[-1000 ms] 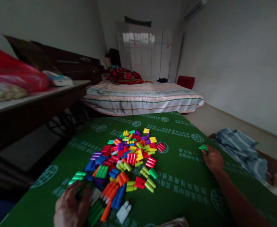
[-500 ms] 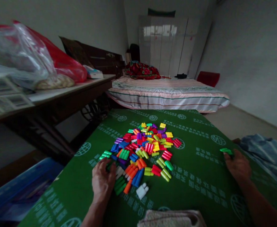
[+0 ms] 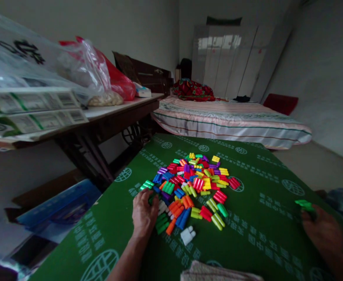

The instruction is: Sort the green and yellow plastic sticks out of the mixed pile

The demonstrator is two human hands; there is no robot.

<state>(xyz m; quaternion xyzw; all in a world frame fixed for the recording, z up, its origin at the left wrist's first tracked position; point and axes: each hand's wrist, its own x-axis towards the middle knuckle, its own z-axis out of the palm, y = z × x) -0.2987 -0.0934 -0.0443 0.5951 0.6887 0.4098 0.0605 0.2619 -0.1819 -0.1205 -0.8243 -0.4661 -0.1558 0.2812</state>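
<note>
A heap of small plastic building pieces (image 3: 193, 187) in many colours lies on a green printed cloth (image 3: 247, 222) that covers the table. My left hand (image 3: 144, 214) rests palm down at the heap's near left edge, fingers curled over some dark green pieces. A white piece (image 3: 187, 235) lies alone at the near side. Far right, my right hand (image 3: 322, 230) pinches a bright green piece (image 3: 305, 204) just above the cloth.
A wooden side table (image 3: 107, 117) at the left carries plastic bags and boxes. Behind the table stand a bed (image 3: 233, 121) with a striped cover and a white wardrobe (image 3: 233, 66). A blue box (image 3: 57, 205) sits on the floor at the left. A folded cloth (image 3: 215, 273) lies at the near edge.
The view has swung to the left, so the heap and both hands sit further right in the picture. My left hand has closed in on the heap's edge; my right hand still holds the green piece.
</note>
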